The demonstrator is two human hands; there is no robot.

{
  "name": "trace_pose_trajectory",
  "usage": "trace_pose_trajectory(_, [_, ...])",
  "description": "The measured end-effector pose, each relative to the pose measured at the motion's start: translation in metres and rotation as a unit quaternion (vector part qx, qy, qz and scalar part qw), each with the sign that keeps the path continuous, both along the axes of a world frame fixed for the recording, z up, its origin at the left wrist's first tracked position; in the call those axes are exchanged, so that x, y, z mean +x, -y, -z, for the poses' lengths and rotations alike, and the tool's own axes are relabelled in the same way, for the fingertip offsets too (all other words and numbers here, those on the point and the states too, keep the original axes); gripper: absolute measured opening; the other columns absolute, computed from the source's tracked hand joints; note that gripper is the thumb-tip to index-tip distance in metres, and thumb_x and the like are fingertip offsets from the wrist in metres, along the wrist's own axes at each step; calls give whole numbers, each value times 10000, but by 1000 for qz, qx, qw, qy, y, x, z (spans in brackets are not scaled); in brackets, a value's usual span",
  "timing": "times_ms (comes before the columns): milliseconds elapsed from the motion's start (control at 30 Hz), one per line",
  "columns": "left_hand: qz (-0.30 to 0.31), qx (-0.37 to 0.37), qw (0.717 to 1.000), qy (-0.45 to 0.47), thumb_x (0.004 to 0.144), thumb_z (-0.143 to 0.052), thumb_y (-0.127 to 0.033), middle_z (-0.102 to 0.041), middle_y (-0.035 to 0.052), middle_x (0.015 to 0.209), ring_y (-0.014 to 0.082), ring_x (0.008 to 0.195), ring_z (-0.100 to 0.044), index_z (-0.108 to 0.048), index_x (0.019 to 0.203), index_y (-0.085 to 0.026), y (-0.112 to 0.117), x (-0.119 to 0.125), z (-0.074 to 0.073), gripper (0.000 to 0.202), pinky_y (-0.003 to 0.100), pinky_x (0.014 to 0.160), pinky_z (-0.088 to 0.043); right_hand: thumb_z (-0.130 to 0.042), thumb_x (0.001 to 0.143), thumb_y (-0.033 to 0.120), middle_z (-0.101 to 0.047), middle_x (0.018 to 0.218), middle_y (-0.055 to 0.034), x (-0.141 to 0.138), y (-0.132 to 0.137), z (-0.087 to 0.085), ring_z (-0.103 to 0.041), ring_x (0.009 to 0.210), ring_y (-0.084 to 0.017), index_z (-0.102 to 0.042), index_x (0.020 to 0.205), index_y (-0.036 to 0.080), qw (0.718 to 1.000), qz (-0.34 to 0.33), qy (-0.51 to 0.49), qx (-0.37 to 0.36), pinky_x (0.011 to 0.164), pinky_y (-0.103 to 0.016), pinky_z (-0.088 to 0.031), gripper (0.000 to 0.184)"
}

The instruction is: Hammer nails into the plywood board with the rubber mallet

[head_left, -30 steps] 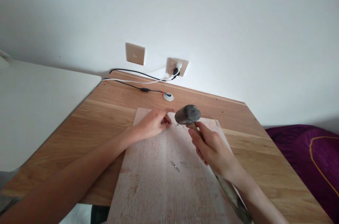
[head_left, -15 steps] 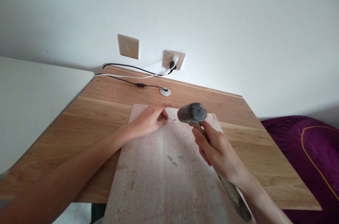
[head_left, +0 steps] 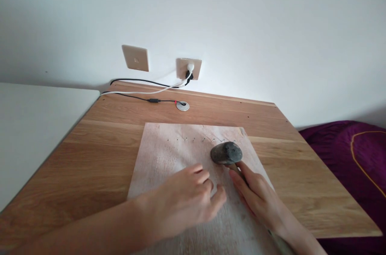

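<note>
My right hand (head_left: pixel 256 190) is closed around the handle of a mallet (head_left: pixel 226 153). Its dark, rounded head hovers over the right part of a pale, whitewashed wooden board (head_left: pixel 157 158). My left hand (head_left: pixel 193 194), slightly blurred, is over the middle of the board with fingers bent and thumb apart; nothing shows between them. Near the board's far edge several small nails (head_left: pixel 203 139) stand in a row, some tilted. Two dark dots (head_left: pixel 177 139) continue that row to the left. The board's surface under my left hand is hidden.
The board lies on a wooden desk (head_left: pixel 99 146). Behind it are a metal cable grommet (head_left: pixel 182 105), black and white cables (head_left: pixel 138 92) and a wall socket (head_left: pixel 189 69) with plugs. A white surface (head_left: pixel 42 126) adjoins on the left; purple fabric (head_left: pixel 337 154) lies at the right.
My left hand has left the nail row and come toward me, its fingers parting, covering where loose small metal pieces lay. The mallet has lowered slightly. The view has shifted a little.
</note>
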State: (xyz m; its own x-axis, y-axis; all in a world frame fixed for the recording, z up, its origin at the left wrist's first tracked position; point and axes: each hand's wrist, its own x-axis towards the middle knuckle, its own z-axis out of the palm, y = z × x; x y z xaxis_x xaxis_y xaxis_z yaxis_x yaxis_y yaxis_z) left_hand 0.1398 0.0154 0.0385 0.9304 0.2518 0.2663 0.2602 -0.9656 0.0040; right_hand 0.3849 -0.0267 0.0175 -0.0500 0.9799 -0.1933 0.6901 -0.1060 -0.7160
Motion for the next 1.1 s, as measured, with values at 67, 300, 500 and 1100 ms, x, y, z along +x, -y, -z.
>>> trace_pose_trajectory(67, [-39, 14, 999, -2, 933, -640, -139, -696, 68, 706, 233, 674, -654, -710, 1035, -139, 8, 11, 6, 124, 379, 681, -515, -421, 1090, 540, -507, 498, 68, 0, 0, 0, -519, 432, -199, -613, 1183, 217, 1000, -7, 0, 5, 451, -291, -334, 387])
trace_pose_trajectory(300, [-45, 20, 999, 16, 909, -698, -154, -714, 77, 792, 244, 754, -681, -702, 987, -165, 0, 19, 8, 79, 390, 736, -526, -443, 1081, 529, -661, 652, 6, -1, -2, -3, -632, 578, -231, -631, 1117, 223, 999, -13, 1, 32, 566, -316, -431, 362])
trace_pose_trajectory(500, [-189, -159, 948, 201, 952, -637, -102, -768, 18, 922, 175, 848, -711, -721, 995, -213, -69, -37, 15, 146, 301, 798, -542, -455, 1081, 503, -611, 603, 28, -1, -3, -8, -622, 570, -219, -639, 1071, 225, 999, -19, 15, 33, 589, -315, -425, 333])
trace_pose_trajectory(1100, [-261, -266, 890, 263, 902, -714, -115, -769, -5, 835, 152, 752, -696, -726, 867, -199, -91, -61, 47, 91, 272, 733, -541, -398, 1088, 543, -460, 494, 83, -1, -3, -8, -477, 420, -170, -599, 1072, 222, 1000, -20, 0, -11, 477, -298, -329, 379])
